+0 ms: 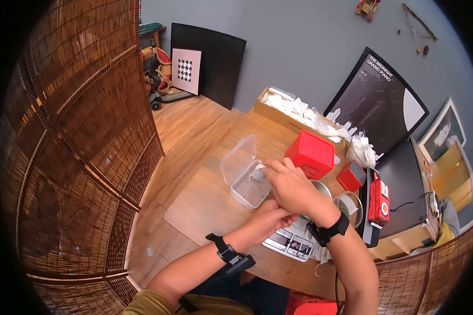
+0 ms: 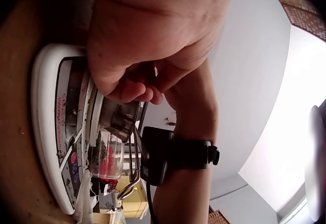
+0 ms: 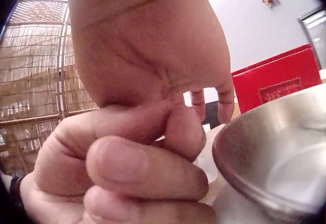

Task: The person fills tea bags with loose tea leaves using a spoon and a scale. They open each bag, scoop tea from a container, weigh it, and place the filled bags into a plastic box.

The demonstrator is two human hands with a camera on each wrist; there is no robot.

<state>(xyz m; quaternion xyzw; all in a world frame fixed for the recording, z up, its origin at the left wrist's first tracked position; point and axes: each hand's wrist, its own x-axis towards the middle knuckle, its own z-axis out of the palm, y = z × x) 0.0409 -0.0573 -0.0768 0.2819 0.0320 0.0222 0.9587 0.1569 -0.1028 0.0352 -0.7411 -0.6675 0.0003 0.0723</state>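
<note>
My right hand (image 1: pixel 291 186) reaches over a clear plastic box (image 1: pixel 249 191) with its hinged lid (image 1: pixel 239 157) raised. A small whitish packet (image 1: pixel 258 172) shows at its fingertips, pinched there; the fingers partly cover it. My left hand (image 1: pixel 268 223) lies just below, under the right wrist, with its fingers curled and nothing seen in them. In the right wrist view the left fingers (image 3: pixel 122 160) overlap the right palm (image 3: pixel 153 45). A white digital scale (image 2: pixel 48 132) sits beside the left hand. The metal bowl (image 3: pixel 265 168) is close to the right hand.
Behind the hands stand a red tin (image 1: pixel 312 152) and a smaller red box (image 1: pixel 351 177). A long cardboard box (image 1: pixel 294 123) of white packets lies at the back. A clear jar (image 1: pixel 348 205) of dried leaves and a red packet (image 1: pixel 379 202) are at right. A woven screen (image 1: pixel 89 131) stands left.
</note>
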